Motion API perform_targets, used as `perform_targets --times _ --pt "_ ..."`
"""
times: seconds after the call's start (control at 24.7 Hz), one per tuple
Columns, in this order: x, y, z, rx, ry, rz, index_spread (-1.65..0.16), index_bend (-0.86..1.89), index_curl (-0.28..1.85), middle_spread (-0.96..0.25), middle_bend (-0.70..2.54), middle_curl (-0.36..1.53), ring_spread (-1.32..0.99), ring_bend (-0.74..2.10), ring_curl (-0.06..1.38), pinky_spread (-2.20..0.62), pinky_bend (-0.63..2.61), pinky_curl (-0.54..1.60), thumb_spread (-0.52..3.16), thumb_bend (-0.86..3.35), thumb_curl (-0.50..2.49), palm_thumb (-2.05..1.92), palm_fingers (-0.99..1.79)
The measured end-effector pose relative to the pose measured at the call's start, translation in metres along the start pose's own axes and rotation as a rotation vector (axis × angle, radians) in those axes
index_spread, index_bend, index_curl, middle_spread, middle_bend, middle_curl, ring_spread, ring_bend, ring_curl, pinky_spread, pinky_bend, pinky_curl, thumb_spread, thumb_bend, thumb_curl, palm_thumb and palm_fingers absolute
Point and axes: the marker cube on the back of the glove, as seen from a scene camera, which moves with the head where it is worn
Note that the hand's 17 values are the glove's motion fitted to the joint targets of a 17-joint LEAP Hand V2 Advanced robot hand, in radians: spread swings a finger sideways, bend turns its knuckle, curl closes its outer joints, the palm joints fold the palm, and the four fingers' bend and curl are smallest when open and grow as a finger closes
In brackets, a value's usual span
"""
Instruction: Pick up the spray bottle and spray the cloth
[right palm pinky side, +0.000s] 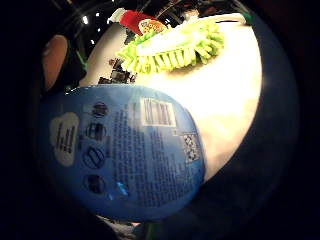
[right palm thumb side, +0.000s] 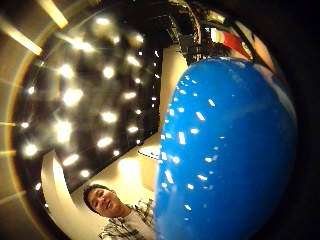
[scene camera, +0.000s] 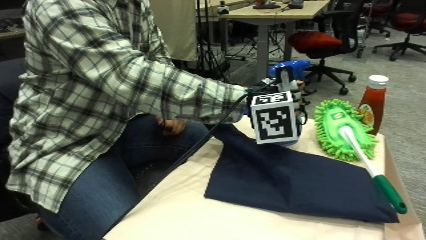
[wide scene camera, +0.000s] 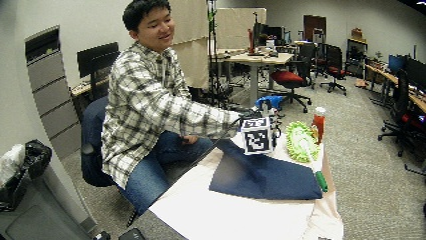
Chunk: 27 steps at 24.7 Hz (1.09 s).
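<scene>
Right grip (scene camera: 287, 100) closed around blue spray bottle (right palm pinky side: 125, 155) above the desk's far edge; glossy plastic likely slippery, best held at neck.

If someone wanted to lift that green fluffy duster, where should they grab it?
By the long white handle, near its green end grip, coming from above. The duster lies flat on the table beside the dark cloth, and its handle is bare and slim enough to close fingers round, while the fluffy head would just squash.
</scene>
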Motion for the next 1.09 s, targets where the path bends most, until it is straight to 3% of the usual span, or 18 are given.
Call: perform_targets --times 0.2,0.36,0.53,0.73,1.09 --pt "0.001 0.008 -0.004 -0.038 0.023 -0.006 -0.28 0.14 0.63 -0.11 0.46 0.54 -0.16 0.49 0.50 0.06 0.16 0.37 0.38 -0.05 0.76 1.13 0.80" --pt "-0.004 0.012 -0.012 -0.070 0.090 -0.026 -0.31 0.08 0.58 -0.09 0.31 0.49 -0.12 0.39 0.49 0.11 0.21 0.40 0.54 -0.05 0.74 1.06 0.29" --pt "-0.011 0.020 -0.032 -0.081 0.231 -0.037 -0.36 0.07 0.49 -0.09 0.22 0.44 -0.08 0.32 0.45 0.14 0.26 0.39 0.64 -0.06 0.70 0.97 0.06" --pt "-0.012 0.060 -0.077 -0.175 0.545 0.004 -0.39 0.12 0.42 -0.09 0.17 0.40 -0.04 0.26 0.38 0.16 0.28 0.37 0.75 -0.07 0.65 0.85 -0.02" --pt "-0.050 0.160 -0.172 -0.136 1.041 0.026 -0.40 0.25 0.40 -0.11 0.14 0.35 0.00 0.22 0.34 0.18 0.24 0.34 0.94 -0.02 0.59 0.67 0.01"
